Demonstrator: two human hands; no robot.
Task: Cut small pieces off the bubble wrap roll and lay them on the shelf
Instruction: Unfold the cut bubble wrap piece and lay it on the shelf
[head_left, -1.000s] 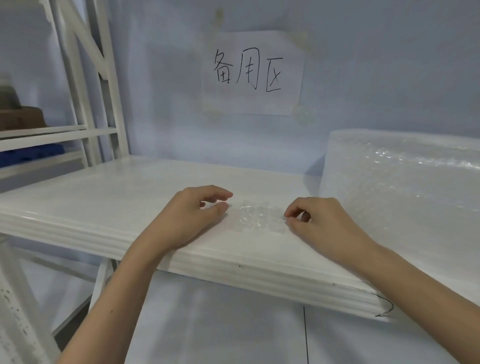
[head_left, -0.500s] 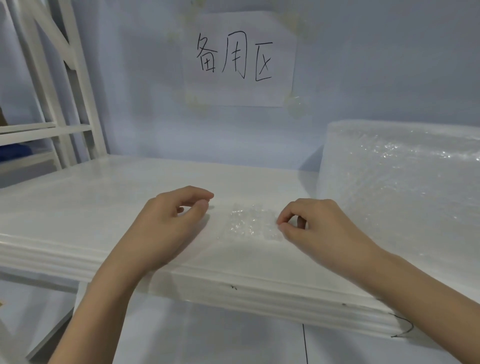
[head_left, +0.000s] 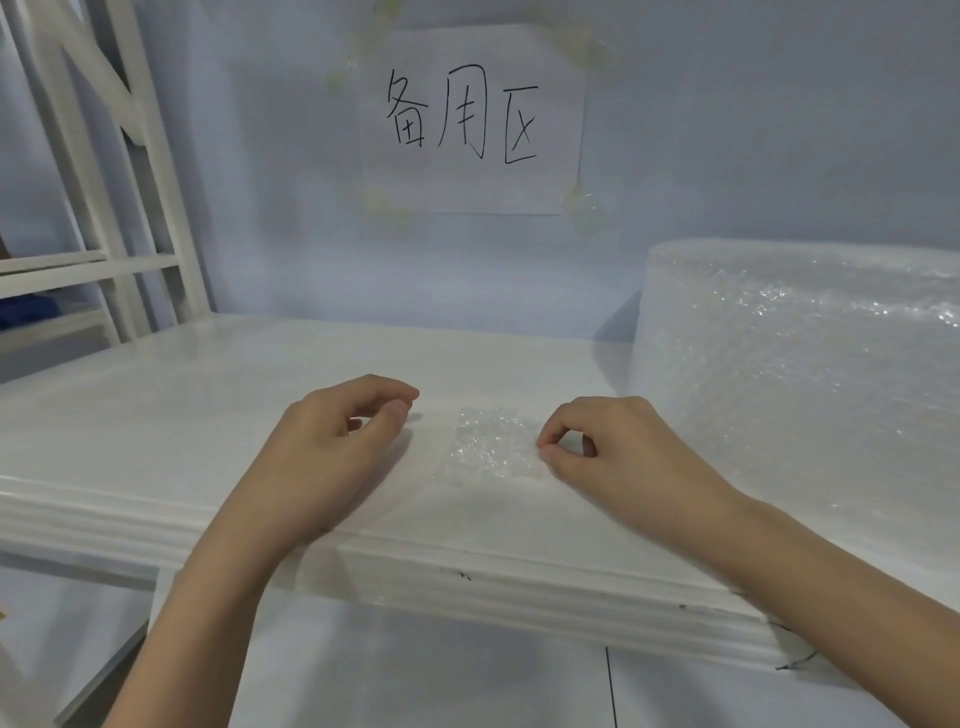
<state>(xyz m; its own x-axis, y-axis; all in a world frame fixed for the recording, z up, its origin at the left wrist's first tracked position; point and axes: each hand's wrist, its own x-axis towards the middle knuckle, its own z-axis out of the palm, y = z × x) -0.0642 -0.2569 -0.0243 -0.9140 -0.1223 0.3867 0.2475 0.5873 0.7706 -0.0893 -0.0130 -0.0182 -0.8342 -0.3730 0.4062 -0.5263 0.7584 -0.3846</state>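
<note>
One white shelf (head_left: 208, 415), blue wall (head_left: 727, 130) behind.

The flat, glossy white shelf board (head_left: 156, 415) carries a small clear bubble wrap piece (head_left: 493, 447) near its front edge, dotted with tiny glinting bubbles. At its right edge stands a big translucent white bubble wrap roll (head_left: 789, 389) with the same bubble pattern. A white paper sheet (head_left: 472, 119) bearing black handwritten characters hangs on the pale blue wall (head_left: 779, 130).

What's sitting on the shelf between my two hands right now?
In the head view, a small bubble wrap piece lies flat on the shelf between the left hand and right hand, nearer the right.
</note>
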